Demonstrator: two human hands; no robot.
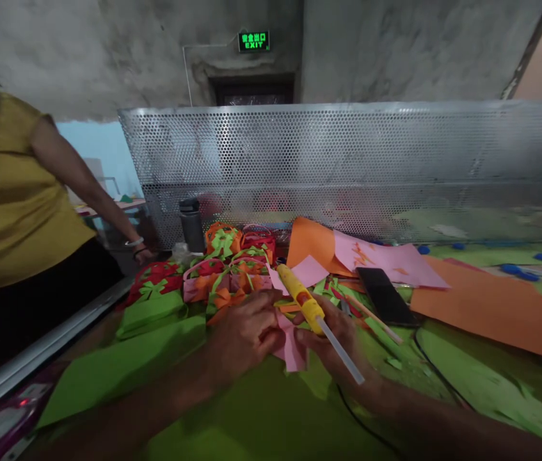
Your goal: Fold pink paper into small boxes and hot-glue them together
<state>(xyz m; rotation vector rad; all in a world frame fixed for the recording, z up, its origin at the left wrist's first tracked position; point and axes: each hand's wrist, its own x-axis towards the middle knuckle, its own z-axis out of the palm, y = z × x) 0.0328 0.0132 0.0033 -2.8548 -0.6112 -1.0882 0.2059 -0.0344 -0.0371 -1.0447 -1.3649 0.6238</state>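
**Glue gun and folded pink paper in hand beside a cluster of small paper baskets**

The right hand (340, 333) is closed around a yellow glue gun (302, 298), its nozzle end pointing away from the wearer. A translucent glue stick (340, 349) sits in the rear of the gun, most of its length sticking out over the wrist. The left hand (249, 326) has its fingers curled and pinches a folded pink paper piece (291, 349), which lies between the two hands, just below the gun; the right thumb reaches its edge.

Just beyond the hands, small paper baskets stand crowded together on the green-covered table. An orange basket (223, 238) bears a green bow, and a red basket (258, 238) next to it has a pink handle. Nearer, a pink basket (198, 285) carries orange trim, while a red basket with a green bow stands at the far left, beside a folded green paper piece (153, 314). What the baskets hold, if anything, cannot be told from this angle. Behind them stands a dark drinking bottle (192, 227), capped, its contents hidden, with a crumpled clear plastic bag (182, 254) beside it.

To the right lie a black smartphone (386, 296), a large orange sheet (496, 304) and a pink sheet (395, 261) with orange marks or scraps on it. At left stands another person in a yellow top (16, 198).
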